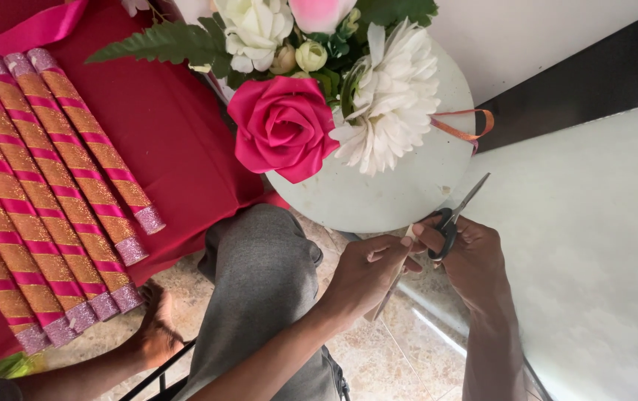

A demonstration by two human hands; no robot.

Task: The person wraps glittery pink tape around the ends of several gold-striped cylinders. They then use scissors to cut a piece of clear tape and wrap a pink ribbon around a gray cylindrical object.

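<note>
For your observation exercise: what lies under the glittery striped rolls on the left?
The glittery striped rolls lie side by side on a red cloth, which reaches past their ends. Stone floor shows beyond the cloth's edge. Whatever is beneath the cloth is covered and cannot be seen.

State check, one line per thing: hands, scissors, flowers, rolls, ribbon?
right hand: gripping the scissors' handles
scissors: blades slightly open, pointing up and away
left hand: pinching a thin pale strip
strip: held slanted, near the scissors
pink rose: fully open, on the round white table
glitter rolls: rolled, lying side by side on red cloth
orange ribbon: loose, curled
</note>
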